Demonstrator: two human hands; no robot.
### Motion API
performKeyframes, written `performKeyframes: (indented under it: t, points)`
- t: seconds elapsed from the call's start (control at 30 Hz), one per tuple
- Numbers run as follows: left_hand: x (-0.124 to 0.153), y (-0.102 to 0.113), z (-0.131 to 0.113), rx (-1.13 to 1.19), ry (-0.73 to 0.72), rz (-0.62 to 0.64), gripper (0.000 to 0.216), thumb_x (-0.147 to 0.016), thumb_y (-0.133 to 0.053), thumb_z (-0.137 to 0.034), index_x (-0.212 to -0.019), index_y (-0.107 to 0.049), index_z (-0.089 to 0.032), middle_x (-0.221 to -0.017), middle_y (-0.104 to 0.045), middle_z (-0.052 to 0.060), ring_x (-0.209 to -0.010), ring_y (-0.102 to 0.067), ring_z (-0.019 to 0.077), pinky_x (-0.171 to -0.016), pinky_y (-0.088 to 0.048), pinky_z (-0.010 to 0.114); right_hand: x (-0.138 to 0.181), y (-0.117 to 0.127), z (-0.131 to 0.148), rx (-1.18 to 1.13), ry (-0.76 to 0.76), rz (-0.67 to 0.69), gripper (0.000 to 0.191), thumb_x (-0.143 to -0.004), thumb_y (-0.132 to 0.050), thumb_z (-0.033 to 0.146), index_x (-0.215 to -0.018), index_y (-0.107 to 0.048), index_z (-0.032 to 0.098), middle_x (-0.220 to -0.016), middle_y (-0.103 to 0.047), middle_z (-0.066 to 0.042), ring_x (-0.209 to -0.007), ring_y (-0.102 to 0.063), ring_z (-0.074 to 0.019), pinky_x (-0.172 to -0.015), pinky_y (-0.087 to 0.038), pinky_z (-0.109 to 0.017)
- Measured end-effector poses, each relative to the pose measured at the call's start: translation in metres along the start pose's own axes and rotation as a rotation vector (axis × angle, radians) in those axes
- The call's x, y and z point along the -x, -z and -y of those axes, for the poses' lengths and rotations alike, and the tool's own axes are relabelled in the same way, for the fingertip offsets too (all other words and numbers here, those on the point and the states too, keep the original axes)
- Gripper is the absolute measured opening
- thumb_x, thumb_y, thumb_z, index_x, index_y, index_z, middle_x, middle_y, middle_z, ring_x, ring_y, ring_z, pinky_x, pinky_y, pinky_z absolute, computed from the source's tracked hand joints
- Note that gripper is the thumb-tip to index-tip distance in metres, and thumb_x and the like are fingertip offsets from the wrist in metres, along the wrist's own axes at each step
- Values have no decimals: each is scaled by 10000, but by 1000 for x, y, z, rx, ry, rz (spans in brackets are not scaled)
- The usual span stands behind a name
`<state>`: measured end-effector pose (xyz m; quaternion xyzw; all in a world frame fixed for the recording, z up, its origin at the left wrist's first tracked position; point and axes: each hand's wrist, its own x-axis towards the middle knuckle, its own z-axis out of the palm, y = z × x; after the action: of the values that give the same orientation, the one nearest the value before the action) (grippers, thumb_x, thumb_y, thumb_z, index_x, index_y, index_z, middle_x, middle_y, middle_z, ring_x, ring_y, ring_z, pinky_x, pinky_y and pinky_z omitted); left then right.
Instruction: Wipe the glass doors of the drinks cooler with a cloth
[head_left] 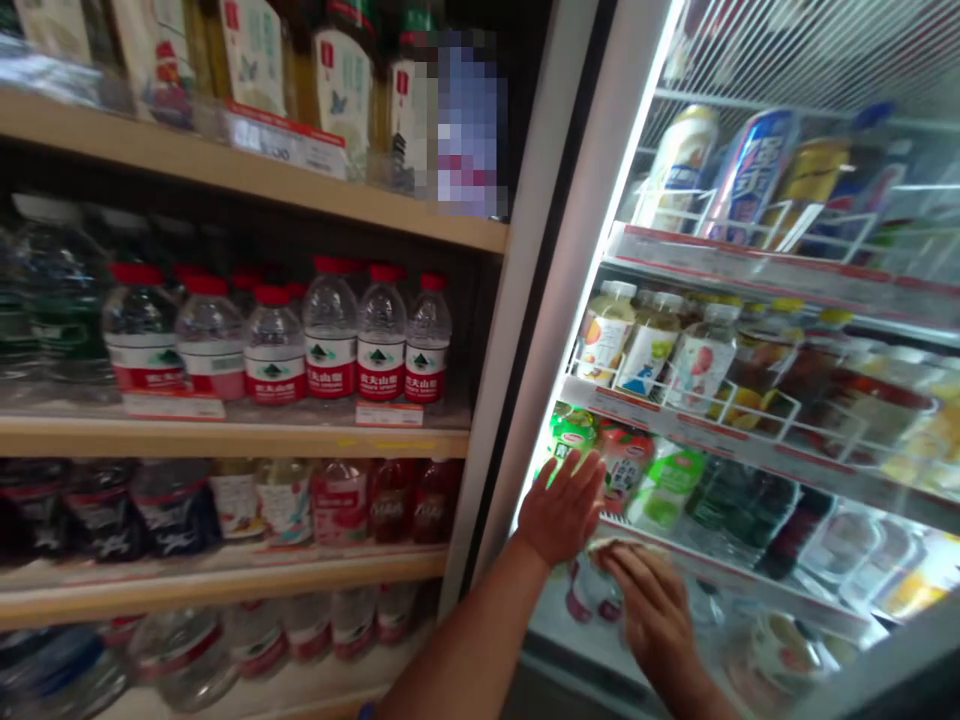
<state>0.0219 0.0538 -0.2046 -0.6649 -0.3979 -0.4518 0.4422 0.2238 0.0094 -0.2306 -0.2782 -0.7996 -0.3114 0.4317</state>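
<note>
Cooler door (559, 330), lower left corner: two hands on the glass.
Left hand (562, 508) flat, fingers apart; right hand (654, 612) just below-right, fingers flat over pale cloth (609, 549).

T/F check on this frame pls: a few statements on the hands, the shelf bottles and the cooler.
1. The water bottles on the wooden shelf have red caps. True.
2. The left hand grips a bottle. False: it is open and flat, fingers spread, at the cooler front.
3. The cooler is lit inside. True.
4. The right hand rests on the wooden shelf. False: it is at the cooler, low, just right of the left hand.
</note>
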Motion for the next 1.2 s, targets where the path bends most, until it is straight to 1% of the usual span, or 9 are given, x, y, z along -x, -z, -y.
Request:
performKeyframes:
  t: [0.07,0.23,0.43,0.63,0.7,0.83,1.0,1.07,1.2]
  points:
    - [1,-2,0,-9,-4,2,523,-937,-499,-394,-1412,-525,-176,-1592,-347,43,-1526,-198,240,-1270,-156,425,-3,-5,5,-42,13,48,485,-919,-498,45,-1337,-608,264,-1217,-713,-25,-1177,-618,-209,-1096,-450,-417]
    - [2,-3,-2,-22,-5,8,528,-936,-530,-448,-1397,-539,-191,-1578,-379,64,-1534,-160,246,-1271,-137,436,-23,-9,7,-30,-51,-122,529,-866,-612,38,-1346,-606,261,-1214,-712,-48,-1185,-607,-234,-1086,-449,-438]
    - [0,-1,0,-7,-9,-1,522,-938,-507,-397,-1413,-522,-182,-1593,-349,53,-1531,-173,244,-1269,-145,432,-20,-4,2,-34,76,38,477,-911,-523,38,-1338,-611,235,-1200,-722,-30,-1173,-610,-211,-1102,-427,-407]
    - [-2,0,-1,3,6,-11,497,-943,-507,-384,-1400,-535,-190,-1567,-395,48,-1529,-181,228,-1263,-175,420,-72,18,-25,99,-93,-293,566,-840,-675,57,-1353,-602,285,-1213,-712,-45,-1148,-633,-252,-1028,-503,-435]
    - [-2,0,-1,7,5,-11,501,-943,-508,-383,-1401,-534,-184,-1562,-403,50,-1527,-189,230,-1262,-179,417,-77,17,-22,80,-89,-281,559,-850,-667,61,-1354,-601,292,-1206,-713,-41,-1149,-630,-251,-1026,-509,-441]
    - [-1,-1,0,10,4,-16,513,-949,-497,-381,-1418,-513,-174,-1564,-396,55,-1525,-196,223,-1260,-183,414,-83,16,-17,33,-37,-147,552,-874,-636,58,-1373,-583,288,-1219,-712,-34,-1157,-623,-238,-1053,-492,-441]
    - [0,0,0,17,13,12,523,-947,-503,-360,-1434,-490,-172,-1541,-432,71,-1523,-199,224,-1261,-178,424,-109,24,-20,110,-128,-340,560,-854,-645,36,-1362,-596,267,-1251,-695,-63,-1197,-605,-269,-1048,-492,-464]
    - [0,0,0,21,12,2,514,-954,-497,-357,-1429,-494,-160,-1535,-439,73,-1524,-194,225,-1262,-173,422,-108,21,-15,94,-112,-307,560,-878,-614,46,-1390,-568,266,-1268,-687,-61,-1216,-591,-264,-1070,-476,-468]
    - [0,-1,0,26,29,-4,518,-967,-478,-355,-1445,-472,-157,-1514,-465,88,-1516,-221,219,-1259,-178,421,-91,20,-12,19,6,-58,571,-921,-527,44,-1446,-502,269,-1307,-671,-32,-1246,-569,-221,-1133,-424,-432]
